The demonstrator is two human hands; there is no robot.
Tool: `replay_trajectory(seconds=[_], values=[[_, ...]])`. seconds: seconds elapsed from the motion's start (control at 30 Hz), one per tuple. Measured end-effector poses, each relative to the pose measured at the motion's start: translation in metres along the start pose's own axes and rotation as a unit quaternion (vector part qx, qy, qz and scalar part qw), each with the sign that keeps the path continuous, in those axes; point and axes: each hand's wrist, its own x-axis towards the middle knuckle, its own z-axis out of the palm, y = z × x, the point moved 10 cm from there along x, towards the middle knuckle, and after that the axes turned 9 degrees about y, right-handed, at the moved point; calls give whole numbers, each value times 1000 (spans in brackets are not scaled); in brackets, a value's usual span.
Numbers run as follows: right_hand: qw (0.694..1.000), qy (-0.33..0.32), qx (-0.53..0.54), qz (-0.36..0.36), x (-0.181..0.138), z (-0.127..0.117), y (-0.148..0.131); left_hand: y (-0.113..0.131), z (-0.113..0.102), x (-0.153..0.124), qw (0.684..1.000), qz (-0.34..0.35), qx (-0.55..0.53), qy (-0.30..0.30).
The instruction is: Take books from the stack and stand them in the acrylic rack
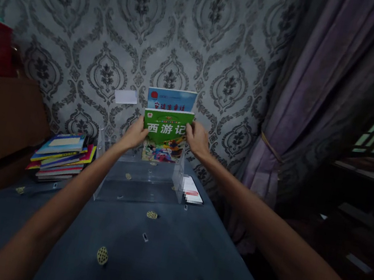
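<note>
The blue tablecloth [156,259] spreads wide on the near side of the clear rack [179,179], its right edge running close past one phone [195,193]. Two books show at the rack's far side: a blue book [173,96] behind, and in front a green book [165,136], gripped at its left edge by the left hand [137,132], at its right by the right hand [198,139]. One stack of books [62,157] lies left.

Green book [165,135], closed and nearly upright, front cover outward, with white characters above a colourful illustration; blue book [171,100], red-lettered, directly behind, its top projecting toward 12 o'clock; clear rack [178,179], transparent, extending below toward 6 to 8 o'clock
</note>
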Motion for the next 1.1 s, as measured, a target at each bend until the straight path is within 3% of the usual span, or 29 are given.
replay_trajectory(seconds=[0.1,0.33,0.6,1.1], values=[[1000,-6,-3,5,-6,0,8,-9,2,-12,993,-19,114,0],[997,-41,44,45,-27,12,24,-22,18,-32,980,-61,186,-23],[982,-51,151,98,-28,34,32,-23,21,-28,976,-59,209,-23],[968,-36,212,133,-26,37,40,-33,25,-23,975,-90,199,-48]])
